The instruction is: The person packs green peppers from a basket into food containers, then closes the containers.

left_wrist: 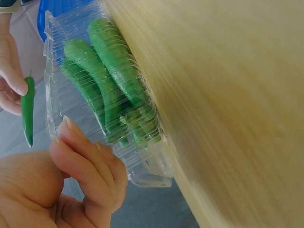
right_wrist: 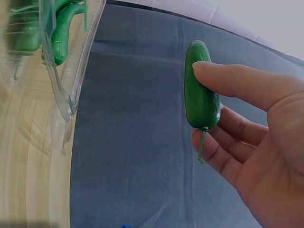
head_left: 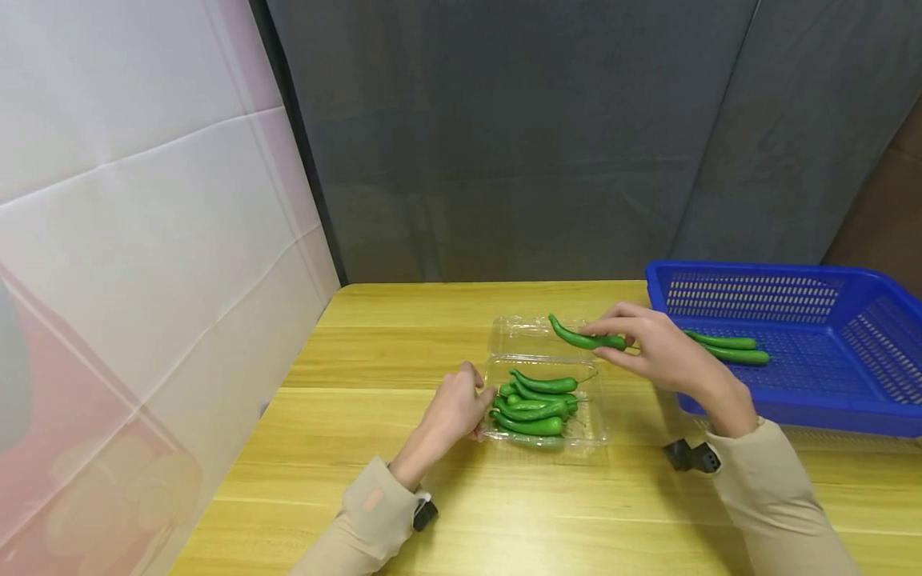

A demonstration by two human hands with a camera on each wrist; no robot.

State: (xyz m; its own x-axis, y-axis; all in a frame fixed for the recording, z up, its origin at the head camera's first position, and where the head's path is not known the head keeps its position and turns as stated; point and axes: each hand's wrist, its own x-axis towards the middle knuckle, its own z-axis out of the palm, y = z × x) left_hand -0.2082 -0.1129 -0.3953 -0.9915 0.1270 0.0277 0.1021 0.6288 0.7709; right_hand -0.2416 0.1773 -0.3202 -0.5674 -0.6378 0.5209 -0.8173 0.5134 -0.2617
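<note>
My right hand [head_left: 659, 352] pinches a green chili pepper [head_left: 576, 336] between thumb and fingers, above the raised lid side of a clear plastic clamshell box [head_left: 594, 416]. In the right wrist view the pepper [right_wrist: 202, 90] points away from the palm, its thin stem hanging near the fingers. My left hand [head_left: 454, 404] holds the box's left edge, fingertips right at the rim in the left wrist view. Several green peppers [head_left: 533, 410] lie piled in the box, seen through its ribbed wall [left_wrist: 57, 90] from the left wrist.
A blue plastic basket [head_left: 792, 408] with slotted walls stands at the right of the wooden table [head_left: 346, 432]. Two green peppers [head_left: 735, 352] show inside it, partly behind the right hand. A dark grey curtain [head_left: 504, 144] hangs behind the table, and a pale printed cloth [head_left: 144, 240] hangs along the left.
</note>
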